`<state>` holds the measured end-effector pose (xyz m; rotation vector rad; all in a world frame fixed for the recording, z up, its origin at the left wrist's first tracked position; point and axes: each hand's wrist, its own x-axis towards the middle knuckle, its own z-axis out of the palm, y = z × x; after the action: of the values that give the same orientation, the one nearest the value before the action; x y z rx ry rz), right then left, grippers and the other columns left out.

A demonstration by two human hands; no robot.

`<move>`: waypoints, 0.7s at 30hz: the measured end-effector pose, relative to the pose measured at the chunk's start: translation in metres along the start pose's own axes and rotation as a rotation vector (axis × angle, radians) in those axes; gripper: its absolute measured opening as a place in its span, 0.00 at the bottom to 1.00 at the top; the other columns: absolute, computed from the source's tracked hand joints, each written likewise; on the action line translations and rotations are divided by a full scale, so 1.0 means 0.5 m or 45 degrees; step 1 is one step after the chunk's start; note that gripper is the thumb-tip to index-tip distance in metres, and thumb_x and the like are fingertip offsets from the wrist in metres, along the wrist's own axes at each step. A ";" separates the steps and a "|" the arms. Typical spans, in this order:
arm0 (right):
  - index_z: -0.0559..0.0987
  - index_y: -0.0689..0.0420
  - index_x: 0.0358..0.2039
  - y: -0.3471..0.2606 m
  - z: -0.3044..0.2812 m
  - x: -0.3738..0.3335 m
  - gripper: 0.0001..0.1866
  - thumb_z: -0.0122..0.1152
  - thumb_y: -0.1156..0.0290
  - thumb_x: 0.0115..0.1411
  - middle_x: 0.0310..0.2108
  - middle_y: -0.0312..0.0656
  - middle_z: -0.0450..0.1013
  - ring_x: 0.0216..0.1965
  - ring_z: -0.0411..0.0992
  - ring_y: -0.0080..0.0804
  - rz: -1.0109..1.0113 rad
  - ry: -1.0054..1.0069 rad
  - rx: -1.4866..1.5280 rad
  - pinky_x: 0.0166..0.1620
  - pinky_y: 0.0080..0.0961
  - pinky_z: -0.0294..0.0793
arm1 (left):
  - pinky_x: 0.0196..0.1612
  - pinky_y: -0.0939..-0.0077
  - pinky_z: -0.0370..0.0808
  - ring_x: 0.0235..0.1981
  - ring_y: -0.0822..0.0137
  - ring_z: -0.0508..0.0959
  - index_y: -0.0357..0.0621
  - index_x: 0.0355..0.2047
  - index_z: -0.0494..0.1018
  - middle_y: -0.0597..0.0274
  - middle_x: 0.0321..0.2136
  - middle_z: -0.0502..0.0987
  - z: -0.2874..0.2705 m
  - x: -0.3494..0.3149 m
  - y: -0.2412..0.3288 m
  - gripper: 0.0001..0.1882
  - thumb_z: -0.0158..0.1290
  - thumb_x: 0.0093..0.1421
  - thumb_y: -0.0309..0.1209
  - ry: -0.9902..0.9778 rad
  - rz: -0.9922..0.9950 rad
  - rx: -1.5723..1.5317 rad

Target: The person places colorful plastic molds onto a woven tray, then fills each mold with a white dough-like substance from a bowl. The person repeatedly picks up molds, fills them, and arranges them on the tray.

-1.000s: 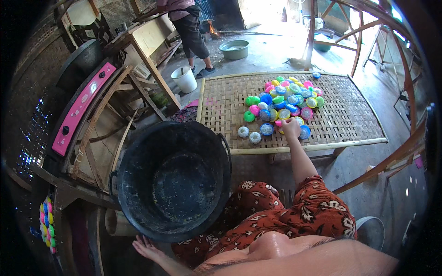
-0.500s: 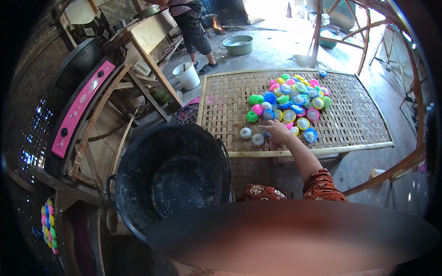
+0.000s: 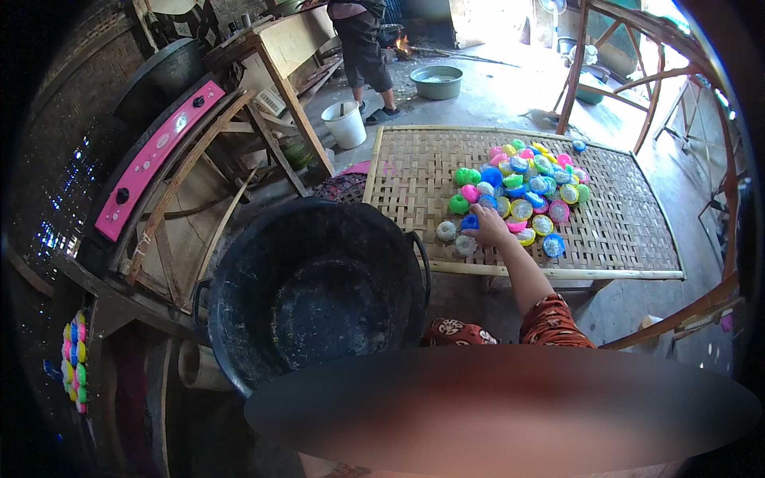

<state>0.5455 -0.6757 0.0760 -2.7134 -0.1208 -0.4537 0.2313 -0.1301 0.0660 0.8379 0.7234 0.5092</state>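
My right hand [image 3: 492, 229] reaches over the woven bamboo table [image 3: 621, 231], its fingers closed round a small blue mould cup [image 3: 470, 222] near the front edge. Two loose round white pieces lie beside it: one white piece [image 3: 447, 231] to the left, another white piece [image 3: 465, 245] just in front. Beyond the hand is a heap of small pink, yellow, green and blue cups, many filled with white stuff, such as a yellow cup [image 3: 521, 209] and a blue cup [image 3: 553, 245]. My left hand is not in view.
A big black tub [image 3: 319, 295] with side handles stands left of the table. Farther left are a pink-fronted stove [image 3: 159, 159] and wooden frames. A white bucket [image 3: 344, 126], a green basin [image 3: 437, 83], a fire [image 3: 402, 45] and a standing person [image 3: 362, 52] are at the back.
My right hand, earlier spread over the front of the heap, now grips a blue cup beside the white pieces. The whole view has shifted, moving the scene rightward in the picture.
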 end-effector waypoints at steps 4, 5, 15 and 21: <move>0.67 0.60 0.48 -0.008 -0.009 0.035 0.35 0.67 0.55 0.42 0.41 0.55 0.71 0.44 0.70 0.51 0.146 -0.262 -0.005 0.46 0.40 0.69 | 0.56 0.63 0.60 0.55 0.59 0.63 0.45 0.60 0.51 0.52 0.56 0.61 -0.001 0.061 0.022 0.33 0.41 0.60 0.49 -0.127 -0.098 -0.004; 0.68 0.60 0.48 -0.011 -0.019 0.044 0.35 0.67 0.55 0.41 0.40 0.55 0.71 0.44 0.70 0.51 0.203 -0.251 0.025 0.46 0.40 0.69 | 0.56 0.63 0.59 0.55 0.59 0.63 0.45 0.60 0.51 0.52 0.57 0.61 -0.003 0.084 0.043 0.33 0.41 0.60 0.49 -0.188 -0.123 0.002; 0.69 0.57 0.50 -0.246 -0.237 0.129 0.29 0.64 0.58 0.49 0.39 0.49 0.73 0.42 0.72 0.37 -0.037 -0.084 0.853 0.44 0.32 0.71 | 0.53 0.70 0.61 0.49 0.65 0.68 0.41 0.57 0.57 0.57 0.53 0.66 0.185 0.042 0.346 0.26 0.45 0.62 0.38 0.169 1.087 0.246; 0.74 0.54 0.45 -0.288 -0.205 0.210 0.24 0.62 0.57 0.50 0.42 0.43 0.73 0.44 0.71 0.40 -0.438 -0.119 0.545 0.44 0.35 0.72 | 0.58 0.69 0.57 0.54 0.62 0.65 0.38 0.53 0.63 0.55 0.52 0.66 0.374 0.018 0.375 0.23 0.51 0.59 0.32 -0.459 1.284 1.283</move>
<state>0.5934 -0.5805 0.2514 -2.2917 -0.6412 -0.3469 0.3531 -0.1068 0.3000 2.2144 0.1180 0.8547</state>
